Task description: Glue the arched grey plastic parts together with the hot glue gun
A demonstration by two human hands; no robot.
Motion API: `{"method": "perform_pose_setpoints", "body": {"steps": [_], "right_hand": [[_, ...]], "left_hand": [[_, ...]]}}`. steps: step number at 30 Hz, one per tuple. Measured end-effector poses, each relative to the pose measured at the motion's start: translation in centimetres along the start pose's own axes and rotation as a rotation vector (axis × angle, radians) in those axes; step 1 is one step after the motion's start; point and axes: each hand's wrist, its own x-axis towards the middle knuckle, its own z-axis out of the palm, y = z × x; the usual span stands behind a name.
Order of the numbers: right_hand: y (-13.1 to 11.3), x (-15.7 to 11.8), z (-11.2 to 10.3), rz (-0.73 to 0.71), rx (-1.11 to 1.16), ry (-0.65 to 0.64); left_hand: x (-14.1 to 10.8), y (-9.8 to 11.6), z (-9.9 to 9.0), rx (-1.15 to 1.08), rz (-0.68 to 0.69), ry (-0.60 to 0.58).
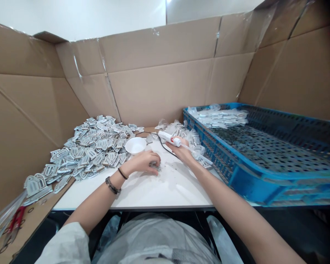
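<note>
My left hand is curled over the white table, its fingers and thumb closed around a small stack of grey-white pieces. To the right, my right hand grips a white tool with a red mark and a black cable. A white bowl stands just behind my left hand. Left of the bowl lies a big heap of grey-white flat pieces. Behind and beside my right hand are pieces in clear plastic bags.
A blue perforated crate takes up the right side, with white bagged packs in its back left corner. Red-handled scissors lie on cardboard at the front left. Tall cardboard walls surround the table.
</note>
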Motion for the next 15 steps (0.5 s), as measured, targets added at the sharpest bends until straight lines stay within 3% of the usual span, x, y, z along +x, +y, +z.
{"method": "perform_pose_setpoints", "body": {"steps": [2,5,7,9,12,15], "right_hand": [[-0.2,0.0,0.1,0.009,0.03,0.011],[-0.2,0.0,0.2,0.018,0.053,0.023],[0.0,-0.1,0.2,0.01,0.041,0.025],[0.2,-0.1,0.2,0.003,0.027,0.033],[0.5,0.0,0.2,-0.006,0.021,0.037],[0.6,0.1,0.2,-0.011,0.025,0.036]], "left_hand": [[-0.3,-0.5,-1.6,0.031,-0.078,0.076],[-0.9,-2.4,-4.2,0.21,-0.316,0.194],[-1.1,-4.3,-5.4,0.343,-0.502,0.136],[-1.1,-6.3,-5.6,0.376,-0.615,-0.014],[-0.5,-8.7,-4.8,0.268,-0.595,-0.163],[0.1,-9.7,-3.8,0.169,-0.545,-0.121]]}}
